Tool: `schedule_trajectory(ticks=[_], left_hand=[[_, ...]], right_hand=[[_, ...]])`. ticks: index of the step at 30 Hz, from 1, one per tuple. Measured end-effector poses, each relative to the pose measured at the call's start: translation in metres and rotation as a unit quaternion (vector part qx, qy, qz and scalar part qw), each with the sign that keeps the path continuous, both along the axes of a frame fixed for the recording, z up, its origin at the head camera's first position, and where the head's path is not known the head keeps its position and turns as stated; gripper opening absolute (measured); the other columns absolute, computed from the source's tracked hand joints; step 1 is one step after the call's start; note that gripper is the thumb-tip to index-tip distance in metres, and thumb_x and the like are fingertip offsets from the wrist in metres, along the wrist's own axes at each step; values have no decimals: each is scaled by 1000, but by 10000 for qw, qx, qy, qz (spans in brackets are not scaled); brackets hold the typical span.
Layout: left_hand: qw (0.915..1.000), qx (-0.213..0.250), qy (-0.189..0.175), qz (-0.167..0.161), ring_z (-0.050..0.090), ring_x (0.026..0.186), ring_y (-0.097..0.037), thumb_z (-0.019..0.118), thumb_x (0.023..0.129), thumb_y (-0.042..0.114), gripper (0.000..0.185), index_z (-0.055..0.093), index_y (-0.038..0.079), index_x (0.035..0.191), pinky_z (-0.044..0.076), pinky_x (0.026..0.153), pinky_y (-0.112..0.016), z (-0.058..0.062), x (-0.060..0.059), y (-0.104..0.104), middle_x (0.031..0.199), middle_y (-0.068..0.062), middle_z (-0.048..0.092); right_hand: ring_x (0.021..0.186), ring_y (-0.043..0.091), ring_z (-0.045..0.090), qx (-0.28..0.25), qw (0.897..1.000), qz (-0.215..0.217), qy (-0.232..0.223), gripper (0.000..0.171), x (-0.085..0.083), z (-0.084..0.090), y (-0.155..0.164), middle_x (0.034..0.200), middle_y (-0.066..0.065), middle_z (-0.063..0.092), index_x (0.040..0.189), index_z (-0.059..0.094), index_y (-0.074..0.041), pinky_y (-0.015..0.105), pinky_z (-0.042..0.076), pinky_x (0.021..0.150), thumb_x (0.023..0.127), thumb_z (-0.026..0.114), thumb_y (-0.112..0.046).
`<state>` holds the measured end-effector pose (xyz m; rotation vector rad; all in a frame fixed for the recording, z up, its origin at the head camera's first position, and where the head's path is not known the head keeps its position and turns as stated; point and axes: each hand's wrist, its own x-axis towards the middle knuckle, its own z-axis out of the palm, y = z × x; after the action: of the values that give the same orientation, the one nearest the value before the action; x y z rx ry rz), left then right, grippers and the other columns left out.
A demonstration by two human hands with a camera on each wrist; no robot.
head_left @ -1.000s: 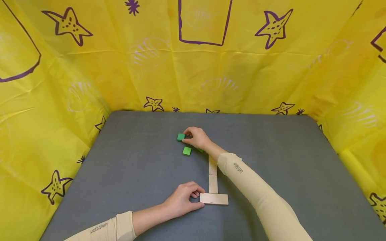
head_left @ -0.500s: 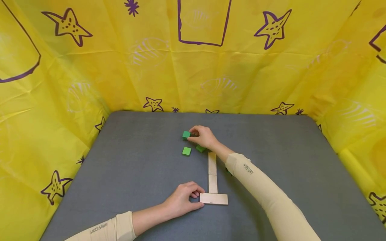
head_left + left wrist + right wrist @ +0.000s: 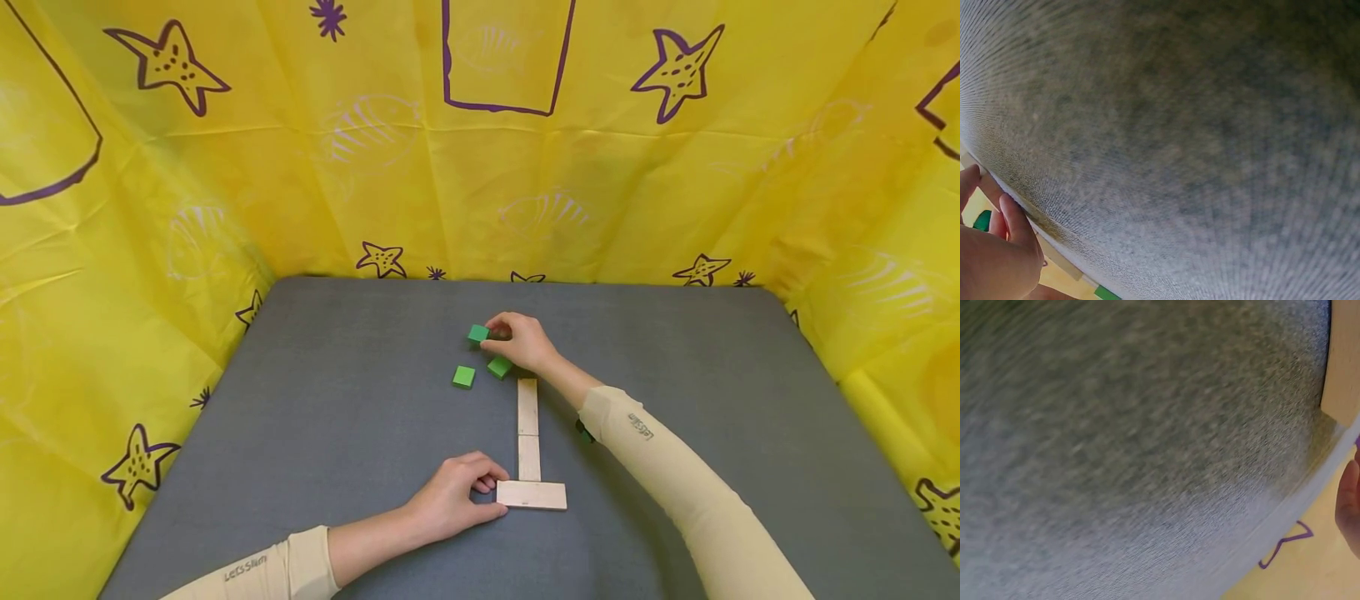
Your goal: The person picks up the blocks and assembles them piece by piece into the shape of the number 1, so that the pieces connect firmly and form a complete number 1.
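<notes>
One square-topped, deep-green block [image 3: 477, 334] is pinched by the right hand [image 3: 522, 341].

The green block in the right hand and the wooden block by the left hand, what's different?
The green block is brightly coloured, the wooden block pale tan. The green block is short and squarish, the wooden block long. The green block is farther away, the wooden block nearer. Both are held: the right hand pinches one, the left hand the other.
</notes>
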<state>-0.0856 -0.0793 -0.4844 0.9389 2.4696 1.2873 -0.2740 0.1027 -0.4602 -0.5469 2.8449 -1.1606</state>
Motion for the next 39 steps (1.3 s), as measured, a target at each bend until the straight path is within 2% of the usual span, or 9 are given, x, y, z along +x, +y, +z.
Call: schedule_trajectory(ticks=[11, 22, 32, 39], left_hand=[[10000, 16, 22, 3, 58, 81, -4, 83, 77, 8, 27, 69, 8, 100, 52, 74, -16, 1, 1, 0, 92, 4, 61], [10000, -88, 20, 10, 57, 81, -2, 83, 78, 10, 27, 69, 9, 101, 52, 73, -16, 2, 1, -1, 93, 5, 61], [10000, -59, 69, -15, 57, 81, -3, 83, 78, 9, 27, 69, 8, 101, 52, 73, -16, 1, 1, -1, 92, 5, 61], [9998, -185, -36, 12, 56, 81, -1, 83, 78, 11, 28, 69, 9, 102, 51, 74, -15, 1, 0, -1, 93, 6, 60]], right_hand=[[94, 21, 62, -129, 9998, -138, 37, 34, 6, -1, 18, 103, 7, 68, 111, 69, -7, 36, 51, 83, 84, 78, -27], [95, 23, 63, -19, 9993, -373, -60, 34, 16, 0, 34, 104, 8, 68, 110, 69, -8, 38, 51, 84, 84, 78, -28], [92, 22, 62, 11, 9987, -514, -70, 34, 25, -2, 48, 100, 7, 68, 109, 69, -8, 38, 51, 82, 84, 79, -28], [90, 22, 62, -45, 9983, -580, -97, 33, 32, -4, 56, 97, 7, 68, 108, 69, -7, 38, 50, 80, 83, 79, -27]])
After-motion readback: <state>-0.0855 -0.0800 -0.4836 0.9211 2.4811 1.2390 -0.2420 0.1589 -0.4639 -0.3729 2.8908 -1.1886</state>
